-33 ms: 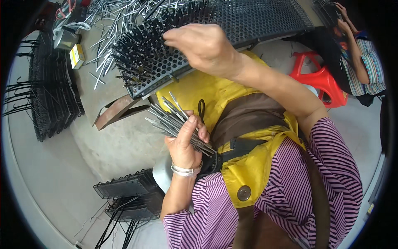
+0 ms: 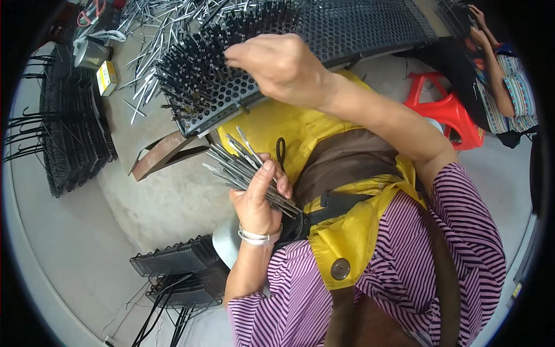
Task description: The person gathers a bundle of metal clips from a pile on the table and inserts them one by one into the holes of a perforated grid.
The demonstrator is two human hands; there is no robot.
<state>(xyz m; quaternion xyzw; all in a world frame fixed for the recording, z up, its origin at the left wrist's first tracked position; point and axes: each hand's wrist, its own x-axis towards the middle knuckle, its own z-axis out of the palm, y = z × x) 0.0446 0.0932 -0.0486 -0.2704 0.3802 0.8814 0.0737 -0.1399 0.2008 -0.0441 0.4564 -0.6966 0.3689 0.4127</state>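
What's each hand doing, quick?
Left hand: closed around a bundle of thin metal rods.
Right hand: curled above the perforated black tray; can't tell if it's holding anything.

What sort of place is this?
Likely a small workshop or factory: a perforated black tray partly filled with upright dark pieces, loose silvery rods heaped beside it, and stacked black racks at the left.

Loose rods (image 2: 153, 43) left of rack (image 2: 370, 26) — box (image 2: 107, 78) farther left, stool (image 2: 462, 118) right

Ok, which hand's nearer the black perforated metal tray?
Right. The right hand is over the tray; the left hand, gripping thin grey metal rods, sits apart, lower in view.
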